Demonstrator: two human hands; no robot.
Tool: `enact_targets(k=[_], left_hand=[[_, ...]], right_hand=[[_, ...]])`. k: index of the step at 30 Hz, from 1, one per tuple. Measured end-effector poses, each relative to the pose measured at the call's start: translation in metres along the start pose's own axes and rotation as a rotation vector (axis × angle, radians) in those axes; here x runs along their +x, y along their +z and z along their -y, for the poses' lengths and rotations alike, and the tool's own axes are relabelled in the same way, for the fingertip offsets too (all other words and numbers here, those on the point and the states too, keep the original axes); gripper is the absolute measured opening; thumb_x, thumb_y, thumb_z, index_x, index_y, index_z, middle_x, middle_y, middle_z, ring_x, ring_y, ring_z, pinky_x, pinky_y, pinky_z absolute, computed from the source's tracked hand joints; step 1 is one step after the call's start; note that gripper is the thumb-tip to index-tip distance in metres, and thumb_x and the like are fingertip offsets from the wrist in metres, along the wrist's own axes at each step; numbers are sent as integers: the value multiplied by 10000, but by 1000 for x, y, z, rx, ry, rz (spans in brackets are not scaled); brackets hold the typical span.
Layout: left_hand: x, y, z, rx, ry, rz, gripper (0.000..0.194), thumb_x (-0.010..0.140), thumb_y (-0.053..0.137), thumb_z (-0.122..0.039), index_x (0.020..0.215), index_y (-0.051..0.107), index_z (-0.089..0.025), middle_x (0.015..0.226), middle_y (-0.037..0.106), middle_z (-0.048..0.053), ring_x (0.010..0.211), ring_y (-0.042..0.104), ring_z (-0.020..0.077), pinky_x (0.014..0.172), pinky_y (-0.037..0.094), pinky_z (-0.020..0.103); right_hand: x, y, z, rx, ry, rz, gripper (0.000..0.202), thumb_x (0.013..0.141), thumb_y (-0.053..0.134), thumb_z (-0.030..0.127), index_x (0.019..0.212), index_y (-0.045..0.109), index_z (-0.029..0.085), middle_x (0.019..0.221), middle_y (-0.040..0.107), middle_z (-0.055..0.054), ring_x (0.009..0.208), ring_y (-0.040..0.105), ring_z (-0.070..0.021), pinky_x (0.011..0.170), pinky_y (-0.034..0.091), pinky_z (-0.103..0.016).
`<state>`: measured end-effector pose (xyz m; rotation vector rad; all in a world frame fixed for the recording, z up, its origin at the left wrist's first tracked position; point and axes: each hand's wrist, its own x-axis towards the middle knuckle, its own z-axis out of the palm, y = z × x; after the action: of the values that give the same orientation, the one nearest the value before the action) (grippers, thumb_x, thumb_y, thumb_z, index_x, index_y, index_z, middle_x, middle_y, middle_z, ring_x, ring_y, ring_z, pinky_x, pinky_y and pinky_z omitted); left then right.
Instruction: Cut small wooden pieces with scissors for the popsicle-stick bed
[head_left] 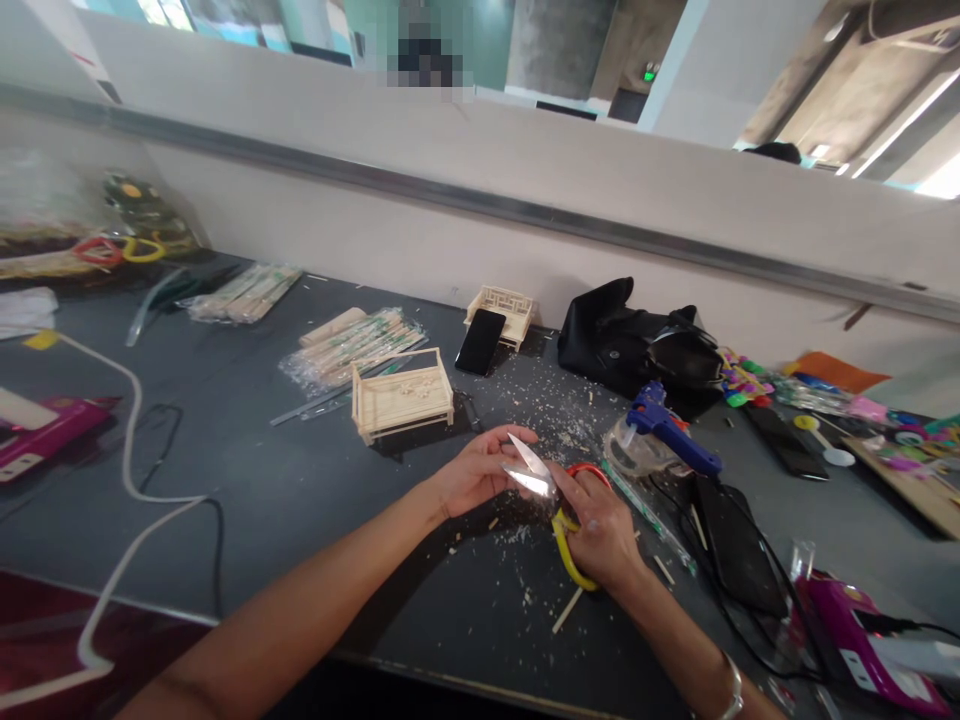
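1. Taking the scissors [534, 484] as the clock's centre, the near edge of the dark tabletop [420, 600] runs across 6 o'clock, below both hands; the pale wall [420, 240] bounds it at 12.
2. The widest bare stretch lies around 9 o'clock, from the left forearm out to the white cable [131, 440].
3. Room is tighter elsewhere: the larger wooden frame [405, 400] stands at 10, the black phone [480, 342] leans on the smaller wooden piece [517, 312] between 11 and 12, and the black bag [637, 345] sits at 1.
4. The blue glue gun [671, 428] rests at 2, near the right hand; the dark cable [757, 540] loops at about 3 to 4.
5. Pale scraps litter the surface at 12 and 6; a thin stick [568, 610] lies between 5 and 6.
6. The right hand [606, 532] has its fingers wrapped round the red and yellow handles, blades parted and pointing towards 10.
7. The left hand [480, 472] is at 9, fingers loosely curved, tips right at the blades; whether they pinch a small piece or touch the metal, I cannot tell.
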<state>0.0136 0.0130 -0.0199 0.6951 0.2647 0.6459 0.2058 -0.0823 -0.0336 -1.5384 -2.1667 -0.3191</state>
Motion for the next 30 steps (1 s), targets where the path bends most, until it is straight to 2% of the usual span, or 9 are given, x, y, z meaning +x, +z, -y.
enact_targets(k=[4, 12, 15, 19, 30], left_hand=[[0, 0, 0, -1, -9, -6, 353, 642, 790, -123, 982, 701, -155, 749, 735, 43, 638, 683, 165, 566, 554, 259], [0, -1, 0, 3, -23, -4, 379, 624, 802, -108, 985, 694, -150, 753, 734, 42, 588, 662, 147, 582, 547, 268], [0, -1, -2, 21, -22, -5, 402, 610, 794, -88, 995, 696, -153, 746, 735, 41, 606, 669, 157, 584, 543, 268], [0, 0, -4, 28, -13, 5, 367, 639, 799, -130, 990, 694, -158, 747, 734, 39, 641, 682, 169, 585, 543, 266], [1, -3, -4, 49, -10, 39, 384, 646, 834, -190, 1005, 701, -159, 749, 733, 42, 636, 671, 169, 584, 544, 282]], right_hand=[[0, 1, 0, 3, -12, -11, 594, 726, 491, 54, 1279, 639, 211, 822, 639, -55, 722, 592, -181, 615, 503, -254], [-4, 3, -1, -6, 3, -9, 659, 722, 507, 67, 1348, 590, 259, 827, 661, -48, 684, 598, -173, 566, 485, -235], [-2, -1, 1, -47, -5, -13, 624, 735, 492, 61, 1316, 619, 251, 798, 657, -45, 668, 591, -166, 553, 467, -227], [3, -5, 4, -94, -35, -61, 544, 740, 496, 63, 1235, 673, 204, 767, 626, -43, 681, 581, -165, 583, 461, -234], [5, -8, 6, -155, -67, -74, 537, 734, 490, 65, 1218, 684, 193, 749, 605, -39, 668, 552, -170, 580, 433, -248]])
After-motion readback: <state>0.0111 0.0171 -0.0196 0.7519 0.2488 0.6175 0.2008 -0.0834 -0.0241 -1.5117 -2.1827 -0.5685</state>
